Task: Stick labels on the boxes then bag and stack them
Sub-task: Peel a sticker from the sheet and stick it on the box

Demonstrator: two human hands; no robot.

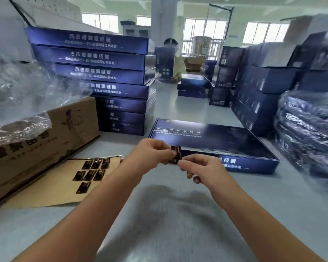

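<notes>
A small dark label (175, 154) with gold print is held in the air between both hands. My left hand (152, 153) pinches its upper left side, and my right hand (199, 167) pinches its lower right corner. Just behind them a flat dark blue box (212, 142) lies on the grey floor. Several more labels (92, 172) lie on a brown card sheet (51, 190) to the left. A tall stack of the same blue boxes (106, 78) stands behind that.
A brown carton (36, 140) with clear plastic bags (21, 95) on top stands at the left. Bagged boxes (309, 133) are piled at the right, next to walls of dark blue cartons (261, 95). A person (173, 59) works in the background.
</notes>
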